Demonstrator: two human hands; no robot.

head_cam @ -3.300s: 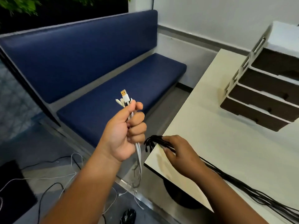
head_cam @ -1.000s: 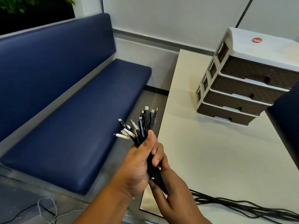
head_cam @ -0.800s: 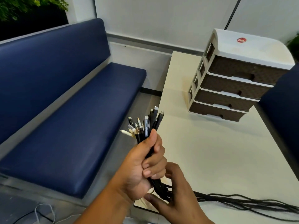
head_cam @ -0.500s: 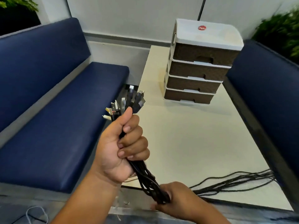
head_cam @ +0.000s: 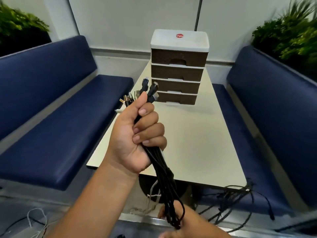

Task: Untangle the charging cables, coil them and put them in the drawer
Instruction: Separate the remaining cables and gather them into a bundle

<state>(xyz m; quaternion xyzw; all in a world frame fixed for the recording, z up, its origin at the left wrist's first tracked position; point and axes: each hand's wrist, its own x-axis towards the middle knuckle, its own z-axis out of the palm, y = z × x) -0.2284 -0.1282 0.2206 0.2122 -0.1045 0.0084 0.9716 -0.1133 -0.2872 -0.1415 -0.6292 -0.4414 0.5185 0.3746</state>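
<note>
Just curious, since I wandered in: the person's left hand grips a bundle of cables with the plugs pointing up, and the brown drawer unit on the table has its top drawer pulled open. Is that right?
Not quite. The left hand does grip the cables, plugs up, but every drawer in the drawer unit on the table is pushed in, the top one too. The head view shows it.
</note>
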